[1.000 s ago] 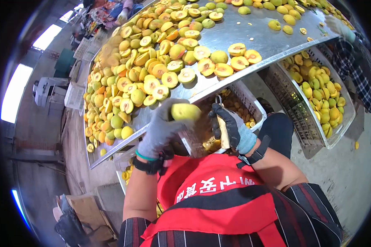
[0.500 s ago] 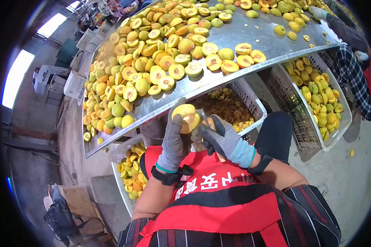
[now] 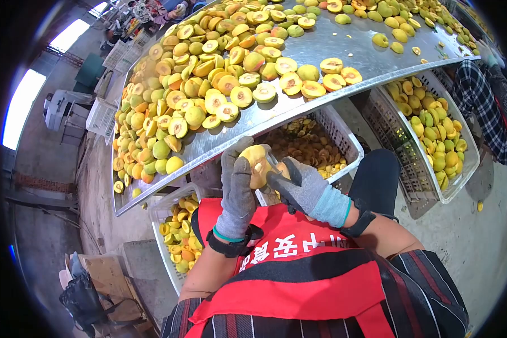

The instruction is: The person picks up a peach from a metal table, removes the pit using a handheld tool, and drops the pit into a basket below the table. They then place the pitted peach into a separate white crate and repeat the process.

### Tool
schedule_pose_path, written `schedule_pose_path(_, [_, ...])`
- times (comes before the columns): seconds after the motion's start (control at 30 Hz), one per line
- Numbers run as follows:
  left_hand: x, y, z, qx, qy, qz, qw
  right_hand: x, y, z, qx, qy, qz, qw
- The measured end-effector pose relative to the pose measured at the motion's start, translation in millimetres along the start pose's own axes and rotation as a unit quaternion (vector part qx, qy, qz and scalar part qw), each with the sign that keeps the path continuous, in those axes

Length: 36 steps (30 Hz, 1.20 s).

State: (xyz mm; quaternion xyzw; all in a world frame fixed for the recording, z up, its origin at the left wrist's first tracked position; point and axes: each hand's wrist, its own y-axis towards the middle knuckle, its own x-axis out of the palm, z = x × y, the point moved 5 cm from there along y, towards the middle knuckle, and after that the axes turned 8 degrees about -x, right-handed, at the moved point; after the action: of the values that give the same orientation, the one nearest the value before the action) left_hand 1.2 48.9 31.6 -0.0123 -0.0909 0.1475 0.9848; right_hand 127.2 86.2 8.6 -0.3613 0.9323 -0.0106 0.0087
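Observation:
In front of my red apron, my left hand (image 3: 236,183) is closed round a halved peach (image 3: 257,164), its cut face turned partly to the right. My right hand (image 3: 298,186) is wrapped round a small pitting tool (image 3: 284,169); a tan part shows between the fingers, and the working end at the peach is mostly hidden. Both hands wear grey gloves and meet at the fruit. Just beyond them, many halved peaches (image 3: 214,102) lie heaped on a sloping metal table (image 3: 298,115).
Under the table edge stands a crate (image 3: 359,151) with brownish scraps. A crate (image 3: 446,197) of peach halves is on the right, another crate (image 3: 162,248) at lower left. At far right is a person in a checked sleeve (image 3: 472,84).
The peach half has turned in my left hand, its cut face now less toward me. My right hand has closed in on it. At right, the other person's arm has drawn back from the table.

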Motion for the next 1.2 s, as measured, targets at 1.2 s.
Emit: schedule_pose_path(1.2, [8, 3, 37, 0.163, 0.212, -0.049, 0.962, 22, 10, -12, -0.205, -0.023, -0.032, 0.978])
